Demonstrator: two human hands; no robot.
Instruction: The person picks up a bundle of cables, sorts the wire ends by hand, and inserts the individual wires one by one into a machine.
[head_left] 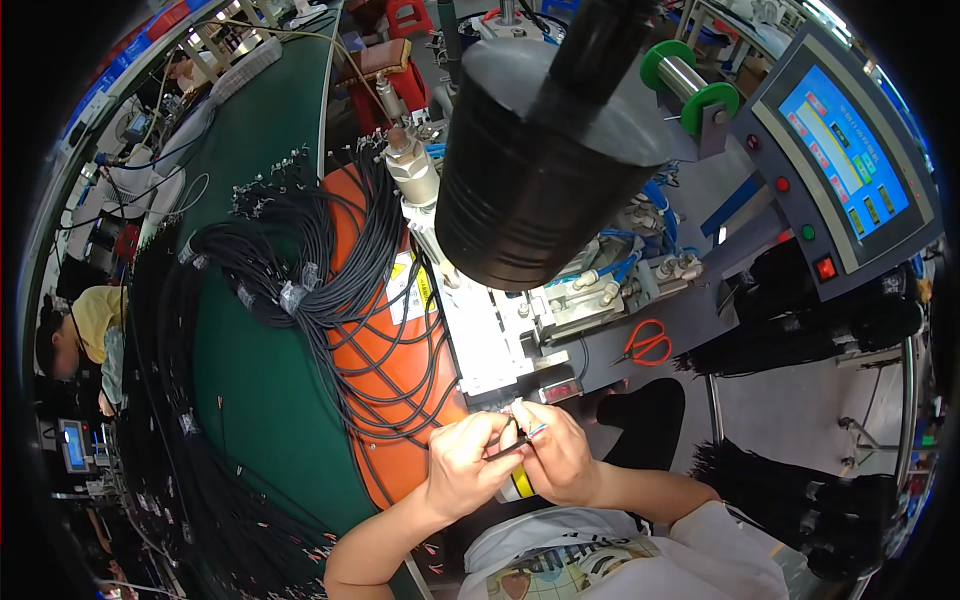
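Observation:
My left hand [470,458] is closed around a black cable [506,450] near its end, low in front of my body. Close against it, my right hand [562,456] pinches the thin coloured wires [538,430] that come out of the cable. The fingers partly hide the wire ends. Both hands are just in front of a brightly lit metal machine [488,350]. To their left, loose black cables [385,350] from a tied bundle spread across an orange surface [372,385].
A large black lamp-like cylinder [545,170] hangs above the machine. Red-handled scissors [648,343] lie right of it. A touchscreen panel [845,150] and a green-flanged spool [690,85] stand farther right. Cable bundles lie on the green table [250,400]. Another person [95,325] sits far left.

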